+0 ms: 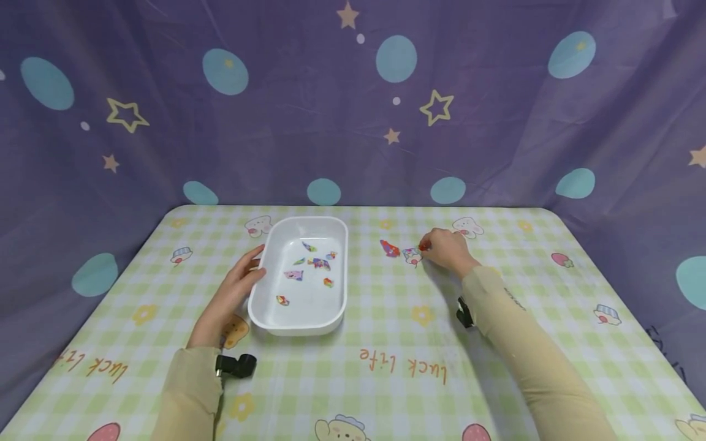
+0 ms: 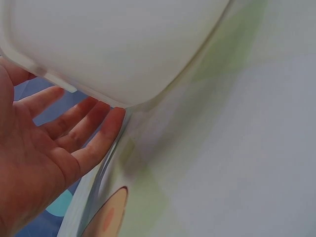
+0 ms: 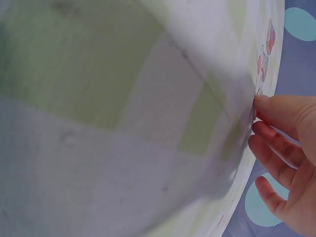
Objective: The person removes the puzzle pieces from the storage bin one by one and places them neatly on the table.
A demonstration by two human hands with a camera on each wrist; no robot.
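A white rectangular tray (image 1: 314, 312) stands left of centre on the table, several small colourful flat pieces lying scattered on its floor. Against the tray's left side rests my left hand (image 1: 237, 288), its fingers fairly straight along the outer wall and the thumb at the rim; the left wrist view shows the fingertips (image 2: 117, 116) touching the tray's edge. To the right of the tray, my right hand (image 1: 445, 248) pinches a small red piece (image 1: 423, 247) between thumb and index finger, low over the tablecloth. Most of that piece is hidden by the fingers.
Just left of my right hand lie a red flat piece (image 1: 390, 248) and a multicoloured piece (image 1: 410, 253) on the cloth. The checked tablecloth (image 1: 386, 318) carries printed cartoons and lettering. A purple curtain (image 1: 309, 135) hangs behind the table's far edge.
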